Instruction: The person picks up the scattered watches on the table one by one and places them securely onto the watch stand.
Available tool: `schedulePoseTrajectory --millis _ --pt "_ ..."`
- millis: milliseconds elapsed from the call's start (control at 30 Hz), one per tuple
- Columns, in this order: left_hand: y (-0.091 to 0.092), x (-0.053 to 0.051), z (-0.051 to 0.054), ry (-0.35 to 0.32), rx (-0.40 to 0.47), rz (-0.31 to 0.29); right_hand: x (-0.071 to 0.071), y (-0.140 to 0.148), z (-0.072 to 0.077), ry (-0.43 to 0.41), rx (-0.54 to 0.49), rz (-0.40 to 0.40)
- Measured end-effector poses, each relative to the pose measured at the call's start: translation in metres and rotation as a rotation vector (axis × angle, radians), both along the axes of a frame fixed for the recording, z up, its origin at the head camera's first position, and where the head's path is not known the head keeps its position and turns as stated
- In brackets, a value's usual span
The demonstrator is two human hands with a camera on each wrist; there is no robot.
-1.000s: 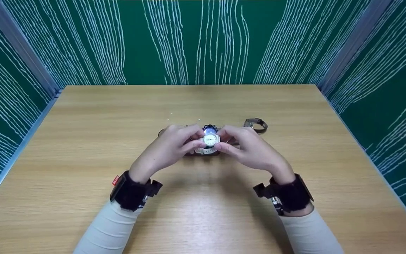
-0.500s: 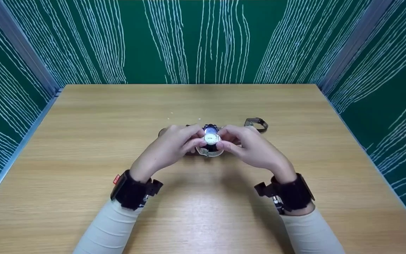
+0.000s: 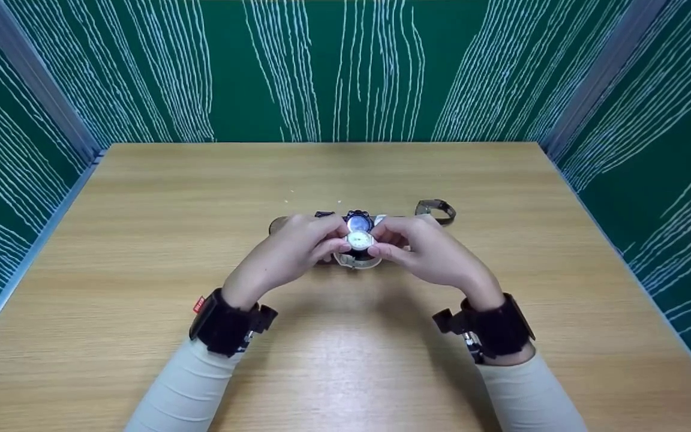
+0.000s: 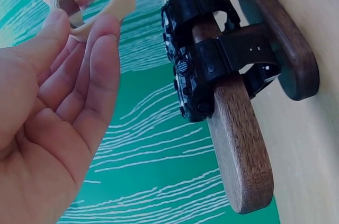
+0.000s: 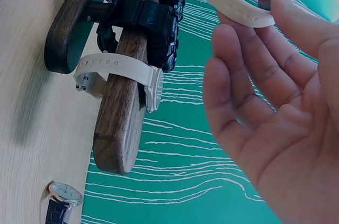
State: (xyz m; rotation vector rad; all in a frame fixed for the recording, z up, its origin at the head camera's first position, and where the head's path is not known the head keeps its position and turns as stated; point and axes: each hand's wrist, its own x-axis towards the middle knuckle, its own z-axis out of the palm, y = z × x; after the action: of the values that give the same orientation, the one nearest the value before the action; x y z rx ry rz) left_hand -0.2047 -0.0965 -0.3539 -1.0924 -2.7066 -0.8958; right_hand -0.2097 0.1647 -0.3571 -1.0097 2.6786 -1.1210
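Both hands pinch a cream-strapped wristwatch [image 3: 360,240] in front of the body, its pale round dial facing up toward the head camera. My left hand [image 3: 294,249] grips one side of the case between thumb and fingers. Opposite it, my right hand [image 3: 426,252] does the same. The pale strap [image 5: 235,1] hangs in a curve beneath the case. Just beyond the hands stands a dark wooden watch stand [image 4: 241,150]. Black watches [image 4: 196,83] are strapped round its bar, and a white watch [image 5: 124,70] sits near one end.
A dark-strapped watch [image 3: 435,211] lies on the wooden table [image 3: 345,336] to the right of the stand. Its round face [image 5: 66,193] shows in the right wrist view. The stand's rounded base [image 4: 286,38] rests on the table. Green walls with white lines enclose the table's far side and flanks.
The held watch has tilted, and its strap below now hangs as a loop with the buckle end showing. Both hands stay almost in place; more of the stand's white watch shows beside the right hand.
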Motion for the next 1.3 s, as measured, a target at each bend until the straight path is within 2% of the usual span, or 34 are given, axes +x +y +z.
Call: schedulePoseTrajectory --millis 300,767,1200,1300 --pt "0.0006 -0.0006 -0.0025 -0.027 -0.001 -0.025 -0.0003 0.0001 -0.0003 -0.016 0.014 0.004" --pt "0.0025 -0.0020 -0.0066 -0.033 -0.035 -0.051 0.0001 -0.0002 -0.0028 0.044 0.049 0.016" --pt "0.0018 -0.0028 -0.0036 -0.070 -0.010 -0.024 -0.0013 0.0022 -0.0022 0.113 0.007 -0.001" --pt "-0.0023 -0.0048 -0.0027 -0.066 0.010 0.002 -0.0028 0.0040 -0.0015 0.123 -0.005 -0.015"
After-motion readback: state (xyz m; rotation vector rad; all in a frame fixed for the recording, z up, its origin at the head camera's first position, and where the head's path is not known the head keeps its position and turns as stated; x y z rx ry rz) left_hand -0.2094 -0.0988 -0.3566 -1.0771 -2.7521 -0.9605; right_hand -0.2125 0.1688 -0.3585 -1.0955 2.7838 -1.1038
